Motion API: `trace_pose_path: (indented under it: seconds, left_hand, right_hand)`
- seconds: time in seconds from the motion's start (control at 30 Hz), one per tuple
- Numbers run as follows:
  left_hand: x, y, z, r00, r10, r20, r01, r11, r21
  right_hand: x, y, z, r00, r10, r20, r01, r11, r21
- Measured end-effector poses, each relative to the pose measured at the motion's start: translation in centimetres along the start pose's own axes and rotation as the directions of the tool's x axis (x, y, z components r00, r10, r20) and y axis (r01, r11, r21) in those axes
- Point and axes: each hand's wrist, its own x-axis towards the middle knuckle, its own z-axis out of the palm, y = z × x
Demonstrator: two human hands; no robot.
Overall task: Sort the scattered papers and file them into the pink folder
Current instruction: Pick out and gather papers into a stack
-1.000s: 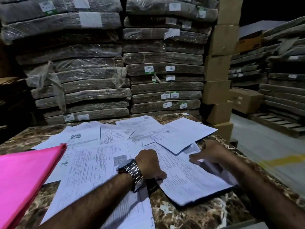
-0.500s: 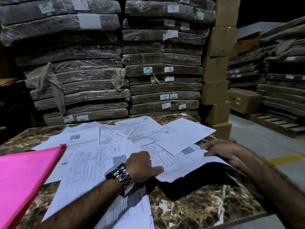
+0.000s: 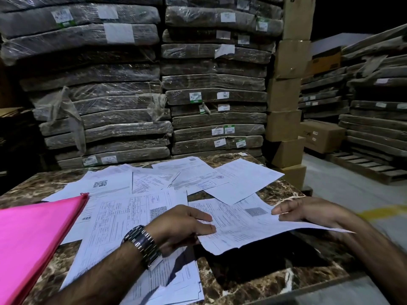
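Both hands hold one printed sheet (image 3: 242, 225) lifted a little above the brown marble table (image 3: 253, 282). My left hand (image 3: 182, 225), with a metal watch on its wrist, pinches the sheet's left edge. My right hand (image 3: 308, 211) grips its right edge. Several more printed papers (image 3: 154, 186) lie scattered and overlapping across the table's middle and far side. The pink folder (image 3: 30, 236) lies at the near left, overlapping some sheets. A small stack of papers (image 3: 174, 285) sits under my left forearm.
Stacks of plastic-wrapped flat bundles (image 3: 136, 95) rise right behind the table. A column of cardboard boxes (image 3: 286, 119) stands at the table's far right corner. To the right is open concrete floor (image 3: 343, 190) with wooden pallets (image 3: 365, 168) and more stacked goods.
The right-hand sheet lay flat under both hands; now it is raised off the table, with my right hand moved to its right edge and my left pinching its left edge.
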Motion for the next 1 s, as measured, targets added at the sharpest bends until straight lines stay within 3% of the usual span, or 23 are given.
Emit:
trace_pose_path:
  seconds: [0.2, 0.47, 0.67, 0.77, 0.9, 1.0]
  left_hand:
    - [-2.6, 1.1, -0.5, 1.0, 0.017, -0.008, -0.017, 1.0, -0.008]
    - [-5.9, 3.2, -1.8, 0.997, 0.075, 0.022, -0.074, 0.997, -0.023]
    - [-7.6, 4.4, -4.5, 0.977, 0.215, 0.014, -0.215, 0.968, 0.128]
    - [-8.5, 4.1, -6.0, 0.981, 0.193, 0.006, -0.192, 0.972, 0.132]
    - [-8.5, 2.0, -8.5, 0.978, 0.179, -0.103, -0.156, 0.968, 0.199]
    - [-8.8, -0.2, -10.4, 0.953, 0.192, -0.232, -0.125, 0.953, 0.275]
  right_hand:
    - [-1.0, -0.5, 0.7, 0.997, -0.048, 0.066, 0.052, 0.997, -0.058]
    - [-3.6, -2.0, 0.9, 0.976, -0.123, 0.182, 0.111, 0.991, 0.077]
    - [-5.7, -4.3, 1.9, 0.974, -0.158, 0.16, 0.13, 0.976, 0.172]
    - [-5.7, -5.5, 3.7, 0.98, -0.183, 0.082, 0.16, 0.958, 0.237]
    - [-4.6, -7.7, 7.0, 0.985, -0.167, 0.05, 0.147, 0.95, 0.275]
    - [-2.9, -9.3, 10.1, 0.981, -0.187, 0.058, 0.172, 0.963, 0.207]
